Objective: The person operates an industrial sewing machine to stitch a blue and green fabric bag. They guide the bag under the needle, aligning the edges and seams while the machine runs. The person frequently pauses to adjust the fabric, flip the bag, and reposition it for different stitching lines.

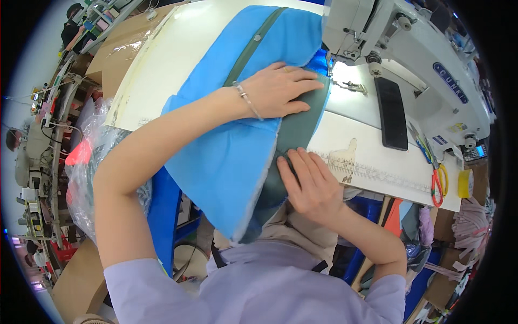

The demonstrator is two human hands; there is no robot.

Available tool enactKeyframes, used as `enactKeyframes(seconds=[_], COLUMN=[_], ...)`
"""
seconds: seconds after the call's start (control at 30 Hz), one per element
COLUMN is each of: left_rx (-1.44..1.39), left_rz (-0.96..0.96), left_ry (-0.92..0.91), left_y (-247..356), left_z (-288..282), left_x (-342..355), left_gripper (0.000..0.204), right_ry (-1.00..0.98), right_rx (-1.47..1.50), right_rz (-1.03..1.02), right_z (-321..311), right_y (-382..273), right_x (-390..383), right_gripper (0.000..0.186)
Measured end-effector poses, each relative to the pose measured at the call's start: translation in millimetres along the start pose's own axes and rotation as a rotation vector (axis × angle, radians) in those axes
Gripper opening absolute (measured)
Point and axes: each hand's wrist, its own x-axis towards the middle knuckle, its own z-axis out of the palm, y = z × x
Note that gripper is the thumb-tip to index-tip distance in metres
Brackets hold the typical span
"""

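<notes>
My left hand point(283, 89) lies palm down near the sewing machine's presser foot point(330, 66), fingers spread over the olive-green band point(294, 121) along a light blue fabric piece point(213, 178). A green zipper point(251, 46) runs across the blue fabric's upper part. My right hand point(313, 183) rests on the band's lower part, fingers slightly bent on the cloth, lower and to the right of my left hand. The white machine point(431, 81) stands at the upper right, its lamp lighting the needle area. The blue fabric lies over the worktable's near edge toward my body.
A black phone point(391, 110), red-and-yellow scissors point(438, 183) and yellow tape roll point(465, 183) lie at the right of the worktable point(151, 65). Cardboard point(116, 48) and plastic-wrapped goods point(89, 183) sit left. Pale strips point(467, 232) hang lower right. Other people point(73, 29) are at the far left.
</notes>
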Motion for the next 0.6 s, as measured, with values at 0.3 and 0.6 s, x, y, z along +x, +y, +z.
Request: enactKeyframes(seconds=[0.3, 0.6], left_rx=[0.359, -0.053], left_rz=[-0.224, 0.304], left_ry=[-0.140, -0.436], left_y=[-27.0, 134.5], left_z=[-83.9, -46.1], left_x=[-131.8, -135.0], left_gripper=[0.053, 0.024], right_ry=[0.038, -0.023], right_rx=[0.038, 0.120], right_rz=[0.049, 0.080], right_z=[8.8, 1.3], right_y=[-2.3, -1.8], right_x=[-16.4, -17.7], right_gripper=[0.048, 0.060])
